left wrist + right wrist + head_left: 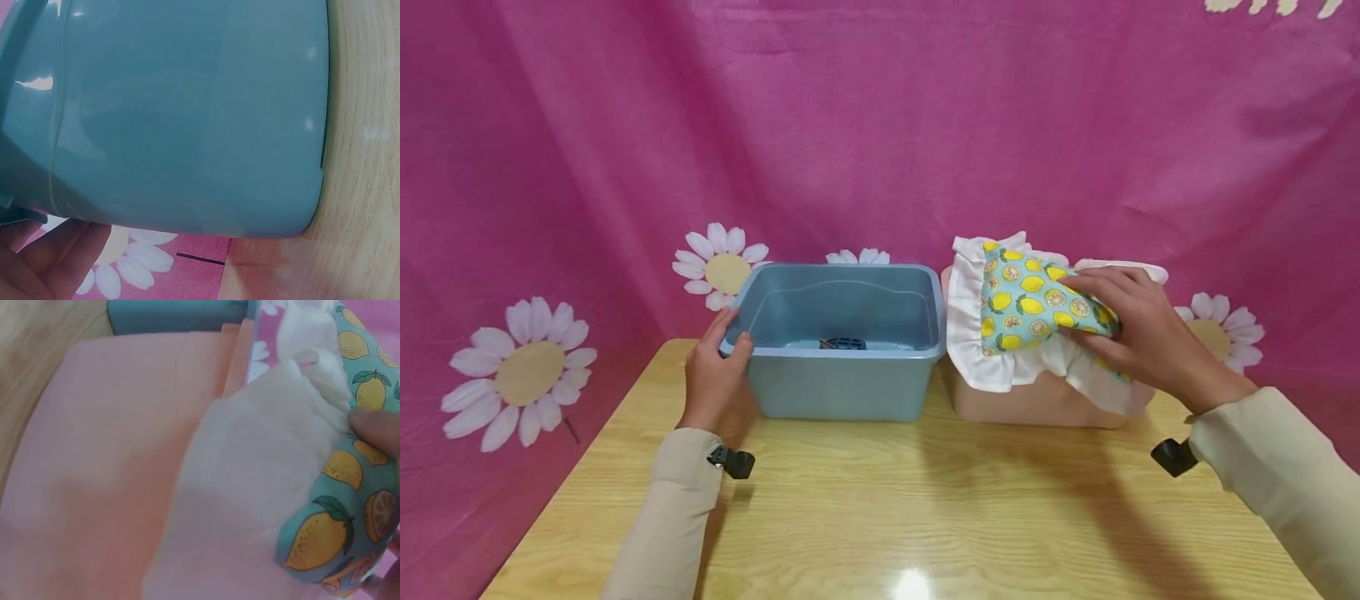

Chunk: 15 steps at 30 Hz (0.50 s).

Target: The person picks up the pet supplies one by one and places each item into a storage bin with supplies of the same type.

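Observation:
A cloth (1026,300) printed with lemons on light blue, edged with a white ruffle, is in my right hand (1150,329). The thumb (378,428) and fingers pinch it, and it hangs above and in front of a pink bin (1037,404), hiding much of that bin's opening. My left hand (711,379) holds the front left corner of a blue-grey plastic bin (842,387), its thumb at the rim and its fingers along the outer side. Inside this bin lies a small dark slatted object (847,343), partly hidden by the front wall.
Both bins stand side by side on a wood-grain table (865,500), close to a pink curtain (880,125) with white daisies. A black wrist camera (741,464) is strapped at the left wrist, and another dark device (1174,457) at the right.

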Motion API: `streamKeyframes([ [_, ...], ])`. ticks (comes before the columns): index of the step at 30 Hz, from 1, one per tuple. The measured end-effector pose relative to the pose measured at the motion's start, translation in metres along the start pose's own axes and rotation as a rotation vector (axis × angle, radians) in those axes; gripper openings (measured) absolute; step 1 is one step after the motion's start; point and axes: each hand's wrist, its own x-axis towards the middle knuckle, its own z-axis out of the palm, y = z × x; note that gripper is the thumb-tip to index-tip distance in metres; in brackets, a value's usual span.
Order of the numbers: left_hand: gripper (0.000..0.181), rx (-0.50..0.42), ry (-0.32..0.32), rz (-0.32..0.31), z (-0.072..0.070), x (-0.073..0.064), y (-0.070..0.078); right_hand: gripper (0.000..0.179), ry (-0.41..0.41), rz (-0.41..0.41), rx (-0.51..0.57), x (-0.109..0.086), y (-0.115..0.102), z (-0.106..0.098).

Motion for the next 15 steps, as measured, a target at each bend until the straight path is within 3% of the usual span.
streamKeyframes([
  [10,0.054,-0.017,-0.020,-0.027,-0.002,-0.001,0.003,0.068,0.005,-0.013,-0.042,0.010,0.015,0.002],
  [15,0.055,-0.008,-0.028,-0.034,-0.004,-0.002,0.006,0.063,0.040,-0.058,-0.074,0.016,0.026,0.007],
])
